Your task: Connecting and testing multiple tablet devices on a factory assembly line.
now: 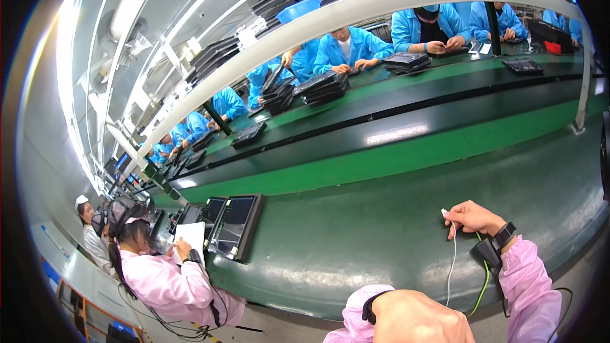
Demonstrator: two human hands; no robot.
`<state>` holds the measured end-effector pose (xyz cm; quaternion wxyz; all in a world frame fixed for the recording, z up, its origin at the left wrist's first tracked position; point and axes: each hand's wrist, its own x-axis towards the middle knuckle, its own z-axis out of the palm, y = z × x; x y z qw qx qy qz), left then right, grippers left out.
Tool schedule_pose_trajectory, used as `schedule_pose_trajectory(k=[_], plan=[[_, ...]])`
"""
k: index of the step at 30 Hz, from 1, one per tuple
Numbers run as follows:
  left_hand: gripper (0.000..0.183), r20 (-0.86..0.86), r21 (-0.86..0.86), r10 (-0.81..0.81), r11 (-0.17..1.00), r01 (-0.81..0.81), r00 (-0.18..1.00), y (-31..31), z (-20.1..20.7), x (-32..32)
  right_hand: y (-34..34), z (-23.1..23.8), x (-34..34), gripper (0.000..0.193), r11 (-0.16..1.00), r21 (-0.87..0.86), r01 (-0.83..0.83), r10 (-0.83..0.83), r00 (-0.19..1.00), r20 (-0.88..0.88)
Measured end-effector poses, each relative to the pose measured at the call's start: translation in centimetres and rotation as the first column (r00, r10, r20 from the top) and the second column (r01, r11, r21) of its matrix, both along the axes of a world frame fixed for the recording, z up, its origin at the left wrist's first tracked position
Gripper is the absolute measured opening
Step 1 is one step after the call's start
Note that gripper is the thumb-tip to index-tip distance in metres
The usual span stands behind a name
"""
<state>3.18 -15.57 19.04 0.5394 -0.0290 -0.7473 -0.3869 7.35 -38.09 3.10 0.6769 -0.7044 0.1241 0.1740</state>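
Over the green worktop, my right hand (473, 217) is closed in a pinch on the white plug of a cable. The thin white cable (452, 260) hangs from that plug toward the bottom edge. My left hand (419, 319) is low in the picture, back side up, near the lower end of the cable. Its fingers are hidden, so I cannot see what it holds. At my right wrist are a black watch-like band (505, 235) and a small black box (487, 253). A yellow-green cord (485, 286) runs down beside the box.
To my left, a person in pink (168, 276) holds white paper beside black-framed flat panels (234, 225). The green bench (337, 241) curves around me. Beyond it, a dark conveyor strip (406, 109) and several people in blue (352, 51) work by stacked black panels (322, 86).
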Motion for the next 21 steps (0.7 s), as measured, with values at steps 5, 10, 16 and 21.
schedule_pose_trajectory(k=[5,10,16,21], plan=[[0.048,0.0,0.018,-0.019,1.0,0.019,1.0,-0.14,-0.05,-0.16,-0.07,-0.04,0.01,0.03,1.0,-0.002,-0.009,0.009,1.0,0.011],[0.049,-0.003,-0.014,0.023,1.0,-0.023,1.0,-0.29,-0.22,-0.3,0.02,0.09,0.02,0.03,1.0,-0.001,-0.013,0.013,1.0,0.024],[0.05,-0.008,-0.021,0.042,0.999,-0.042,0.999,-0.29,-0.33,-0.3,-0.1,0.02,0.01,0.031,1.0,0.0,-0.021,0.021,0.999,0.025],[0.05,-0.004,-0.029,0.054,0.998,-0.054,0.999,-0.35,-0.38,-0.37,-0.13,-0.17,0.09,0.031,1.0,0.003,-0.011,0.011,1.0,0.008]])
